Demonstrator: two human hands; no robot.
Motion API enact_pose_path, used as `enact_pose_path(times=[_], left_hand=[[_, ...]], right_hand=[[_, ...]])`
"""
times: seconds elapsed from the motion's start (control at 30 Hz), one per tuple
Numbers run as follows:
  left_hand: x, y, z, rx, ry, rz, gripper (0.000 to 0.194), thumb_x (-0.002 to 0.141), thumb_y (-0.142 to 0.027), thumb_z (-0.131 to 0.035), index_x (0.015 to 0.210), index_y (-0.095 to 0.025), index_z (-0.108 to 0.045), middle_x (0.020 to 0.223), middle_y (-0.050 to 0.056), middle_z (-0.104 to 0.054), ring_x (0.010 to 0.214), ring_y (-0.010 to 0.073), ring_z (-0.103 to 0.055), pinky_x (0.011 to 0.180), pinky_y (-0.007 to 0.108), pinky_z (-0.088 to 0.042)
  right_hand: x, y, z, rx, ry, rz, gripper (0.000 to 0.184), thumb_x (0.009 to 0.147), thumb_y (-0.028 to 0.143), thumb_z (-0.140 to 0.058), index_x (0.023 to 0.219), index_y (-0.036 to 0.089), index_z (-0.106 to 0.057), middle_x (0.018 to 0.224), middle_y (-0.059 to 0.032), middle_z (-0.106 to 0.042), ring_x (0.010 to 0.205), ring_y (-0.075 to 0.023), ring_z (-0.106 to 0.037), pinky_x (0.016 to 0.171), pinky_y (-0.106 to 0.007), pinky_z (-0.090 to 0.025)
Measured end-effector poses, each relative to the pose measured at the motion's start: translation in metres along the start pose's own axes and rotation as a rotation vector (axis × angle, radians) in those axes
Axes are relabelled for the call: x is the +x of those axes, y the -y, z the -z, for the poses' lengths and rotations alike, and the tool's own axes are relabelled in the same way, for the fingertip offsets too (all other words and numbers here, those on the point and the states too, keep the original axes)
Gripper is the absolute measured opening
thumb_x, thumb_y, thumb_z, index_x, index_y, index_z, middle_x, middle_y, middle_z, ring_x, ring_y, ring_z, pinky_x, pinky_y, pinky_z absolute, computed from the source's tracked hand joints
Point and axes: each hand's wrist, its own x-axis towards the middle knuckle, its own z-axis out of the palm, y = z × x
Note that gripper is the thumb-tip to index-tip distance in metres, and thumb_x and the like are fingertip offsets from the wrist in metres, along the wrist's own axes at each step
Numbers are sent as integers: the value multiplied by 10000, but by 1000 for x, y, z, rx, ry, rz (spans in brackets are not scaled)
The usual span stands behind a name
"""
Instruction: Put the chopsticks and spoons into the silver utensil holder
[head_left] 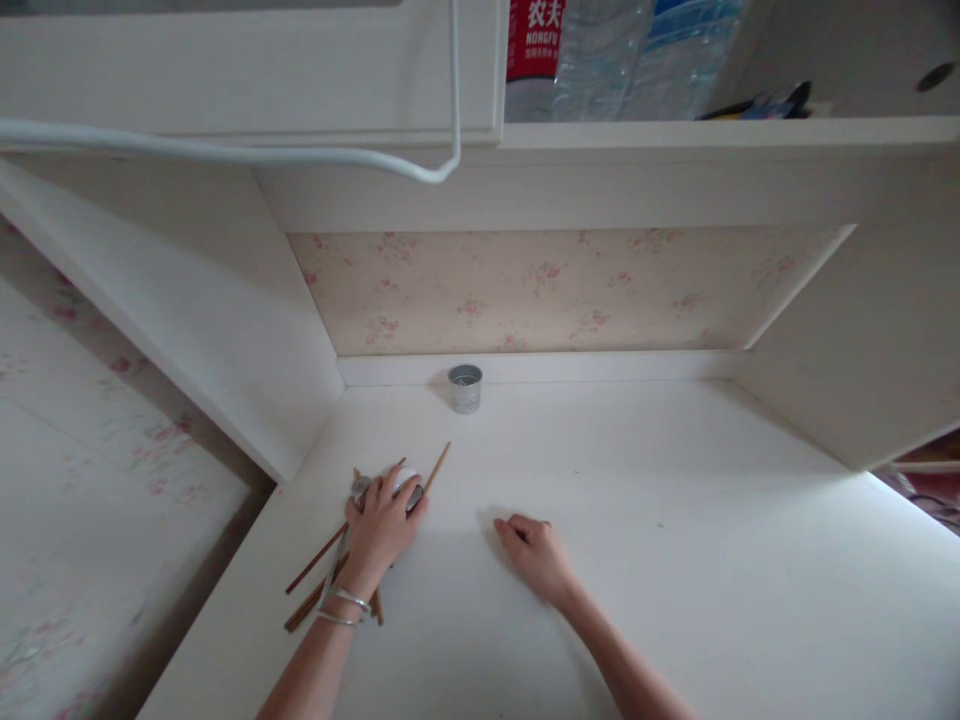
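Observation:
On the left of the white tabletop, my left hand reaches over a loose heap of cutlery, its fingers curved and spaced around the top of it. Several brown wooden chopsticks stick out below the hand at different angles, and one lighter chopstick points up to the right. Between and beside the fingers show a rounded white and silver piece and a grey metal spoon bowl. My palm hides the rest. My right hand rests on the table in a loose fist, nothing visible in it.
A small perforated metal cup stands upright near the back edge. Side panels rise left and right. Overhead, a shelf holds plastic bottles, and a white cable or tube hangs at upper left.

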Motion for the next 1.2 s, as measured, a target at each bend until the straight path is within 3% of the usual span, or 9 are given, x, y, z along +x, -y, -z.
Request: enact_pose_path(times=[0.1, 0.2, 0.37, 0.5, 0.67, 0.77, 0.9, 1.0, 1.2], left_hand=[[5, 7, -1, -4, -45, 8, 366, 906, -480, -486, 1231, -365, -612, 1481, 57, -453, 1290, 349, -409, 1030, 691, -237], [10, 14, -5, 7, -111, 7, 382, 921, -479, -461, 1234, -329, -619, 1470, 89, -460, 1272, 370, -420, 1007, 738, -221], [14, 23, -9, 10, -194, 5, 365, 938, -436, -442, 1208, -294, -643, 1439, 123, -486, 1269, 379, -428, 1000, 761, -209], [12, 29, -7, -43, -259, -12, 361, 934, -449, -455, 1176, -272, -658, 1384, 129, -536, 1245, 354, -467, 1050, 724, -195], [14, 45, -11, -150, -313, -39, 387, 939, -468, -452, 1169, -231, -653, 1269, 137, -620, 1165, 312, -554, 1071, 603, -292], [17, 54, -16, -193, -292, -66, 362, 963, -416, -419, 1169, -219, -643, 1234, 127, -646, 1159, 298, -566, 1040, 563, -351], [19, 57, -20, -205, -295, -130, 325, 970, -346, -400, 1132, -227, -657, 1198, 127, -657, 1145, 295, -568, 1034, 567, -356], [20, 57, -23, -198, -305, -189, 312, 962, -342, -420, 1117, -237, -670, 1198, 136, -653, 1165, 301, -553, 1047, 575, -338], [28, 63, -30, -282, -304, -165, 340, 961, -390, -424, 1105, -204, -670, 1197, 133, -648, 1164, 292, -551, 1066, 573, -329]], right_hand=[[25, 8, 13, 49, 81, 13, 414, 966, 394, -411, 701, 179, -646, 570, 7, -626, 515, -106, -543, 483, -198, -317], [62, 23, 30, 49, 119, 33, 207, 919, 346, -520, 980, 208, -661, 681, 14, -688, 543, -108, -583, 527, -199, -378], [135, 58, 50, -26, 76, 25, 548, 886, 362, -592, 1388, 222, -420, 992, -59, -731, 689, -162, -667, 664, -260, -464], [181, 81, 48, -114, 18, 6, 626, 919, 359, -565, 1472, 228, -303, 1041, -95, -726, 896, -248, -689, 795, -345, -490], [210, 88, 36, -180, -73, -27, 452, 944, 330, -582, 1364, 205, -467, 1155, -114, -662, 1025, -268, -648, 874, -434, -514], [212, 85, 33, -184, -137, -15, 314, 958, 330, -579, 1231, 174, -569, 1220, -90, -609, 1023, -227, -633, 868, -433, -540], [194, 80, 35, -171, -194, 45, 270, 1004, 326, -457, 1196, 168, -561, 1114, -110, -654, 1009, -230, -630, 867, -371, -485], [161, 73, 35, -145, -186, 121, 235, 992, 338, -460, 1152, 200, -561, 1043, -75, -673, 910, -198, -640, 808, -307, -458], [81, 63, 35, -85, -122, 248, 212, 996, 364, -438, 1103, 221, -552, 991, -39, -664, 704, -138, -614, 681, -251, -443]])
